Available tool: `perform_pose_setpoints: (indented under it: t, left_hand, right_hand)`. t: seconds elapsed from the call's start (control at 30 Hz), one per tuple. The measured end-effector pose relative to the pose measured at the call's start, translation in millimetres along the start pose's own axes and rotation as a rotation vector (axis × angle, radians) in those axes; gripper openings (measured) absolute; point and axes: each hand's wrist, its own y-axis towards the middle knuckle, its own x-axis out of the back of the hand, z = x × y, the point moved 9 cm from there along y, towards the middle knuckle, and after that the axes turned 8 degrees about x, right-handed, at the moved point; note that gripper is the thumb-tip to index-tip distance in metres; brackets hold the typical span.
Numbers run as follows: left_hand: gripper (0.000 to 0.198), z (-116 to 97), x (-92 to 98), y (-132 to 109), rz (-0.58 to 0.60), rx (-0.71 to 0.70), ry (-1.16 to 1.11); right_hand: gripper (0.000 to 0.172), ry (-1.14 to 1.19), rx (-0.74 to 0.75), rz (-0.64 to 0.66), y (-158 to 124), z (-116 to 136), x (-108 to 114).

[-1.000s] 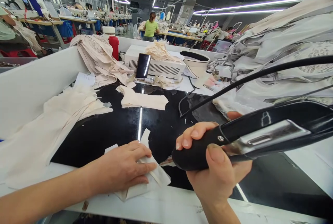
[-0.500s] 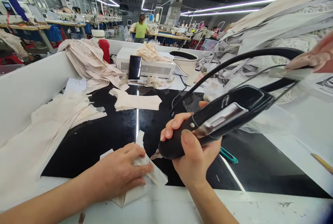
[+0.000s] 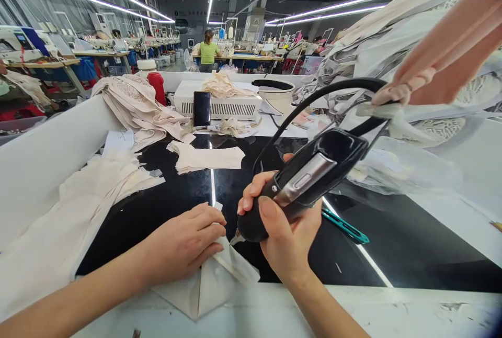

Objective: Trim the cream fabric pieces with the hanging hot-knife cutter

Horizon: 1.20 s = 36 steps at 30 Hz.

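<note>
My right hand (image 3: 288,233) is wrapped round a black corded hand tool (image 3: 301,183) with a silver lever along its side. Its narrow metal tip (image 3: 237,237) points down and left, close beside cream fabric. The fingers of my left hand (image 3: 186,244) are closed on the folded cream fabric piece (image 3: 214,280), pressing it against the table's near edge. Part of that fabric is hidden beneath the hand. The black cord (image 3: 333,89) loops up from the tool and is bound to a pinkish strip (image 3: 435,66) hanging at upper right.
A teal cutter (image 3: 345,227) lies right of my right hand on the black tabletop (image 3: 376,223). Cut cream pieces (image 3: 212,158) lie ahead, with more fabric (image 3: 78,207) at left. A phone (image 3: 202,109) leans on a white box (image 3: 239,105). Fabric (image 3: 376,50) is stacked high at right.
The tool's rear end has swung left and stands steeper, its tip still near the fabric. My left hand has shifted on the fabric, which now shows more below it. The view has tilted slightly.
</note>
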Motion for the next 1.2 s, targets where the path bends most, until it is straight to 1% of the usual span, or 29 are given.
perform_pose_setpoints:
  t: [0.13, 0.2, 0.6, 0.7, 0.83, 1.07, 1.2]
  left_hand:
    - [0.026, 14, -4.8, 8, 0.079, 0.064, -0.080]
    - [0.027, 18, -6.3, 8, 0.095, 0.081, -0.090]
    - [0.026, 24, -0.2, -8, 0.123, 0.083, -0.124]
    - [0.026, 22, 0.4, -13, 0.110, 0.048, -0.092]
    - [0.027, 17, -1.7, -19, 0.073, -0.008, 0.007]
    - [0.026, 18, -8.0, -21, 0.047, -0.001, 0.060]
    - [0.025, 16, -7.3, -20, 0.013, -0.012, 0.052]
  right_hand:
    - [0.038, -0.025, -0.005, 0.007, 0, 0, 0]
    - [0.038, -0.045, -0.005, 0.009, -1, 0, 0]
    - [0.041, -0.059, 0.007, 0.014, -1, 4, -3]
    - [0.044, -0.047, 0.003, 0.013, -2, 5, -2]
    - [0.040, -0.004, 0.018, 0.015, -2, 5, -2]
    - [0.035, -0.038, 0.051, -0.018, 3, 4, -3]
    - [0.035, -0.049, 0.048, 0.000, 3, -1, -4]
